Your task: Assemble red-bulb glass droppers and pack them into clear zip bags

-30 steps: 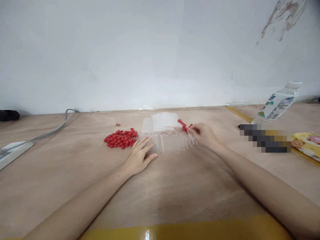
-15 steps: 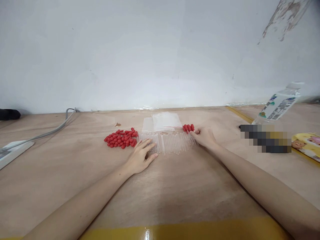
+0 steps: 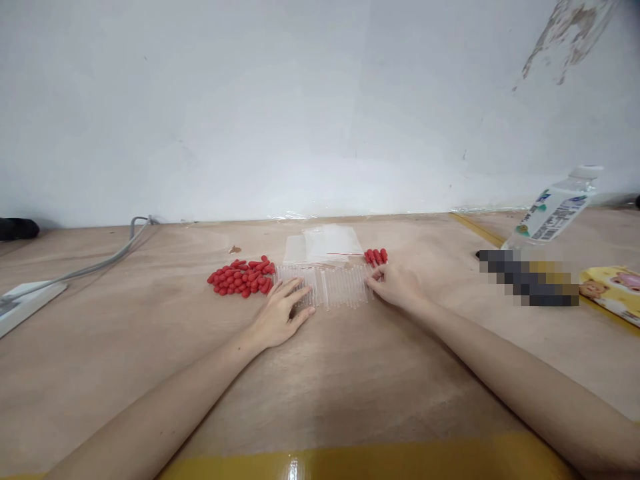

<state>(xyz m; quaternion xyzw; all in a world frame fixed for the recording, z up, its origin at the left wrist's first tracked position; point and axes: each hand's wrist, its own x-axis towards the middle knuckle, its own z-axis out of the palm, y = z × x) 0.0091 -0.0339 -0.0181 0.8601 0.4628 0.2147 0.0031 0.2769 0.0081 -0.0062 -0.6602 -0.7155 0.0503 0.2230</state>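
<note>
A row of thin clear dropper tubes (image 3: pixel 343 287) lies side by side on the wooden table. My left hand (image 3: pixel 281 310) rests flat over the row's left part, fingers spread. At the right end, thumb and forefinger of my right hand (image 3: pixel 397 283) are pinched together at a tube, whose shape is mostly hidden by the fingers. Just beyond this hand sit several red rubber bulbs (image 3: pixel 376 257), apparently fitted on tubes. Left of the row is a heap of loose red rubber bulbs (image 3: pixel 240 277). Clear plastic bags (image 3: pixel 333 241) lie flat behind the tubes.
A leaning plastic bottle (image 3: pixel 555 210), a pixelated dark object (image 3: pixel 530 277) and a yellow printed packet (image 3: pixel 613 290) are at the right. A grey cable (image 3: pixel 107 257) runs to a white box (image 3: pixel 30 303) at the left. Behind the table stands a white wall (image 3: pixel 280 107).
My right hand has shifted left from beside the capped red bulbs to the right end of the tube row. My left hand stays in place.
</note>
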